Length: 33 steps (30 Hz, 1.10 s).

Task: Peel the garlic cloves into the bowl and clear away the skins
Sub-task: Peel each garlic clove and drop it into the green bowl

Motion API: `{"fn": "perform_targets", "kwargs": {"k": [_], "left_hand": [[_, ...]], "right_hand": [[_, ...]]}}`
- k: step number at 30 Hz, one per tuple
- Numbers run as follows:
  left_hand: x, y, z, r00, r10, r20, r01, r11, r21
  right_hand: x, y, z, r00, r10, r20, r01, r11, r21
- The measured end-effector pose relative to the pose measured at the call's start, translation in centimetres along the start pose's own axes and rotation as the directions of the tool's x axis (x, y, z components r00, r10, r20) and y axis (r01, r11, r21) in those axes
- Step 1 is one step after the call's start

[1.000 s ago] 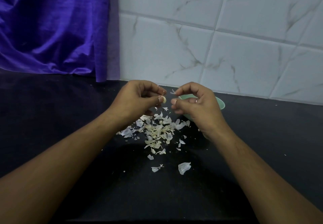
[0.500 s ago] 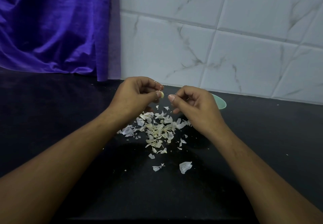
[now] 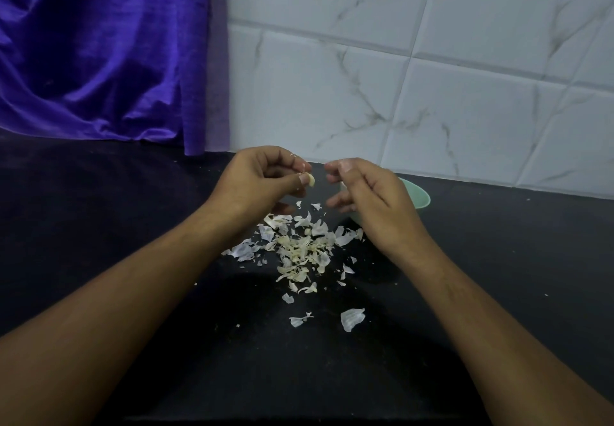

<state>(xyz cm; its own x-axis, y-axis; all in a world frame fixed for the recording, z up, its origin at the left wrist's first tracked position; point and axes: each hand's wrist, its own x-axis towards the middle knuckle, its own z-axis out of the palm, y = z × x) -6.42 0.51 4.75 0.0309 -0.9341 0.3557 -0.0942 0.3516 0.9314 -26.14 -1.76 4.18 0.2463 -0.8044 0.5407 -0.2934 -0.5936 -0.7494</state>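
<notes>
My left hand [image 3: 257, 178] pinches a small pale garlic clove [image 3: 311, 179] between thumb and fingers, held above the counter. My right hand [image 3: 368, 193] hovers just to the right of it, fingers loosely curled and spread, a small gap from the clove; nothing shows between its fingertips. A pale green bowl [image 3: 420, 197] sits behind the right hand, mostly hidden by it. A heap of white and yellowish garlic skins [image 3: 300, 248] lies on the black counter below both hands.
Stray skin pieces [image 3: 352, 318] lie nearer me on the black counter [image 3: 99, 226]. A purple cloth [image 3: 99, 53] hangs at the back left. White marble-pattern tiles [image 3: 415, 76] form the back wall.
Both hands have risen slightly. My right hand has drawn a little away from the clove and its fingers have loosened.
</notes>
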Motion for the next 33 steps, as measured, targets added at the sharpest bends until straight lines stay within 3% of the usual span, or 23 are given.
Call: {"fn": "perform_targets", "kwargs": {"k": [3,7,27,33], "left_hand": [[-0.1,0.1,0.2,1.0,0.007,0.01,-0.006,0.999,-0.039],[-0.1,-0.1,0.3,0.999,0.025,0.041,-0.024,0.999,-0.027],[-0.1,-0.7,0.8,0.996,0.036,0.08,-0.037,0.999,0.018],[0.1,-1.6,0.4,0.982,0.184,0.035,-0.183,0.898,0.4]], "right_hand": [[-0.1,0.0,0.2,0.998,0.012,0.059,-0.021,0.987,0.16],[-0.1,0.0,0.4,0.999,-0.01,0.036,0.001,0.97,0.243],[-0.4,-0.2,1.0,0.995,0.09,0.049,-0.102,0.923,0.371],[-0.1,-0.7,0.4,0.983,0.162,0.083,-0.18,0.811,0.557]]}}
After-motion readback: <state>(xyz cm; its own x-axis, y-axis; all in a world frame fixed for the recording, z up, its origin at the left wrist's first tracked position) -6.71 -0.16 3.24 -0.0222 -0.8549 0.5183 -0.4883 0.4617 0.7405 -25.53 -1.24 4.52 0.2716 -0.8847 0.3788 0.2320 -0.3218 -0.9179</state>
